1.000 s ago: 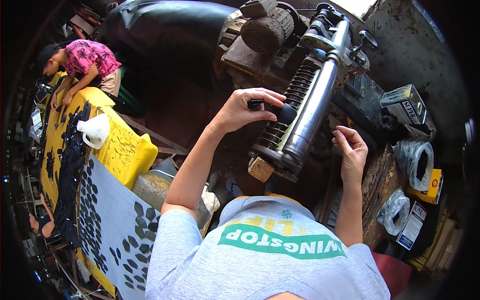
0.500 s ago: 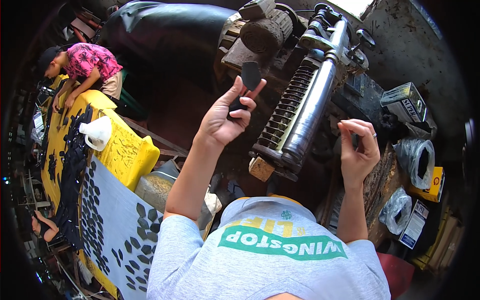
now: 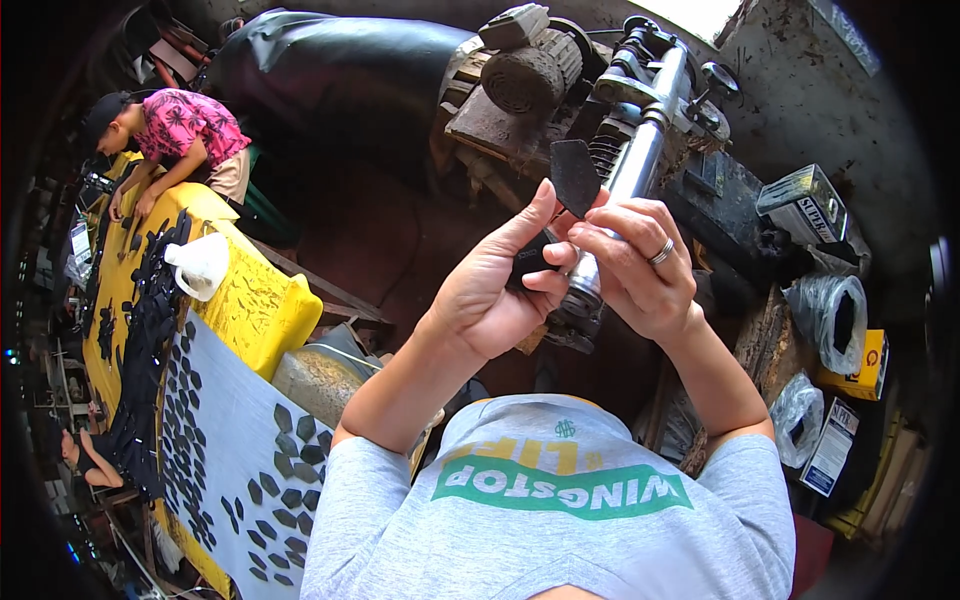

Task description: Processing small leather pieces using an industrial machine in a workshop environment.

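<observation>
Black piece (image 3: 574,176): flat, dark, roughly shield-shaped, held up at chest height in front of the machine (image 3: 640,150), clear of it. Both hands are on it. Left hand (image 3: 495,290) is closed round the lower part, thumb up along the near side; a darker bit sits in the palm, can't tell if it's the same piece or a second one. Right hand (image 3: 635,265) pinches it from the other side, fingers curled, ring on one finger. The two-sided grip keeps the flat face turned to the eyes, so it looks like a check or a fit-up rather than a carry.

Machine sits just behind: steel roller, spring beside it, motor (image 3: 530,75) up left. All grimy.

Left of the person, a grey sheet (image 3: 225,440) carries rows of small dark cut-outs laid apart, probably so they don't stick or overlap. Beyond it a yellow worktop (image 3: 255,305) with more dark pieces and a white cloth (image 3: 200,262); a co-worker (image 3: 180,135) in a pink shirt bends over it. Boxes (image 3: 805,205) and bags (image 3: 835,320) stacked at right.
</observation>
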The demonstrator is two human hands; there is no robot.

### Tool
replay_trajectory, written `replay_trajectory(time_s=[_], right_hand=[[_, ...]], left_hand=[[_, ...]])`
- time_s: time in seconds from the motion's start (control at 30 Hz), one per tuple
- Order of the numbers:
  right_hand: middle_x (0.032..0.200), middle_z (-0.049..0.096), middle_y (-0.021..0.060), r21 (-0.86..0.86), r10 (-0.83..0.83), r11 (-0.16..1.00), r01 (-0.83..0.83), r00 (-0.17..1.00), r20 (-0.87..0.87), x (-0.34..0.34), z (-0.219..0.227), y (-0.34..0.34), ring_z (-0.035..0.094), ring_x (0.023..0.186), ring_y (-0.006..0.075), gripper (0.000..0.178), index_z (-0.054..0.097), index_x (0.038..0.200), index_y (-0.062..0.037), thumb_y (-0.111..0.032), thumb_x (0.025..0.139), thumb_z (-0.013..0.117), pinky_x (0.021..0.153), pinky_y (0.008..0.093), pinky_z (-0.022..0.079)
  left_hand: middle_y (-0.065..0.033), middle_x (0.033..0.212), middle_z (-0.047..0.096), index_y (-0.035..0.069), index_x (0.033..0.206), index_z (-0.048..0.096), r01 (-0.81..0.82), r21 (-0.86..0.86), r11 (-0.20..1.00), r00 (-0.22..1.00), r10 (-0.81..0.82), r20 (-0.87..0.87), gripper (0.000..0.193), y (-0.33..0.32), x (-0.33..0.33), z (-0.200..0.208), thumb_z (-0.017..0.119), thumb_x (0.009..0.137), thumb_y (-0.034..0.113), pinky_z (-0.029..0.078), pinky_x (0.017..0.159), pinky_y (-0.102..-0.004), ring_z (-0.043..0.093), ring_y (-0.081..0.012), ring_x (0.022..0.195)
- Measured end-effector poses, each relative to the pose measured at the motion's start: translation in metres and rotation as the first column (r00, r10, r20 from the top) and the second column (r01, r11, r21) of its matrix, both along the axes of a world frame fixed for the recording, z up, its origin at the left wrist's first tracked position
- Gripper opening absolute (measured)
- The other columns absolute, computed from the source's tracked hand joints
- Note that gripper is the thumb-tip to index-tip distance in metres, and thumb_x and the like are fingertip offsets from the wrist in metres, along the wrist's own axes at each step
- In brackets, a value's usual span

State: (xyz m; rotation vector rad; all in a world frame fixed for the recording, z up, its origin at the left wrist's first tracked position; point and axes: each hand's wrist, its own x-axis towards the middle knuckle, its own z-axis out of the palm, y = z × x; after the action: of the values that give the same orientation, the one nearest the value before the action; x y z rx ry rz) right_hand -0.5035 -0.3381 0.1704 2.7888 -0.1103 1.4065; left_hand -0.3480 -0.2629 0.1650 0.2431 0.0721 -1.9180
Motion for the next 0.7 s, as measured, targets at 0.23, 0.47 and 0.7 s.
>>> replay_trajectory(time_s=[0.23, 0.47, 0.7], right_hand=[[0.092, 0.057, 0.0102, 0.005, -0.04, 0.999, 0.039, 0.999, 0.02, -0.01, -0.002, 0.0, 0.058, 0.08, 0.0268, 0.036, 0.06, 0.089, 0.001, 0.001, 0.054, 0.065, 0.067, 0.0361, 0.048], [0.091, 0.058, 0.0103, -0.014, -0.096, 0.995, 0.098, 0.991, 0.095, -0.022, -0.001, 0.0, 0.059, 0.08, 0.0264, 0.035, 0.061, 0.089, 0.0003, 0.004, 0.055, 0.065, 0.068, 0.0346, 0.048], [0.082, 0.061, 0.0074, 0.567, -0.314, 0.824, -0.011, 0.823, 0.473, -0.041, 0.005, 0.011, 0.058, 0.075, 0.0153, 0.013, 0.059, 0.081, -0.0012, 0.009, 0.075, 0.063, 0.068, 0.0245, 0.047]], left_hand=[[0.001, 0.081, 0.05, 0.001, 0.1, 0.054, -0.007, -0.031, 0.999, 0.999, 0.008, 0.042, 0.031, -0.002, -0.011, 0.004, 0.057, 0.088, 0.029, 0.033, 0.044, -0.0142, 0.047, -0.0039, 0.064], [-0.0066, 0.091, 0.053, 0.0, 0.093, 0.055, 0.003, -0.033, 0.999, 1.0, -0.003, -0.018, 0.023, -0.007, -0.022, 0.015, 0.054, 0.09, 0.023, 0.035, 0.039, -0.0124, 0.047, -0.006, 0.061], [-0.0158, 0.13, 0.044, 0.011, 0.104, 0.059, -0.121, -0.22, 0.968, 0.896, 0.202, 0.395, 0.025, -0.01, -0.01, 0.001, 0.055, 0.088, 0.029, 0.041, 0.045, -0.0123, 0.048, -0.0053, 0.062]])
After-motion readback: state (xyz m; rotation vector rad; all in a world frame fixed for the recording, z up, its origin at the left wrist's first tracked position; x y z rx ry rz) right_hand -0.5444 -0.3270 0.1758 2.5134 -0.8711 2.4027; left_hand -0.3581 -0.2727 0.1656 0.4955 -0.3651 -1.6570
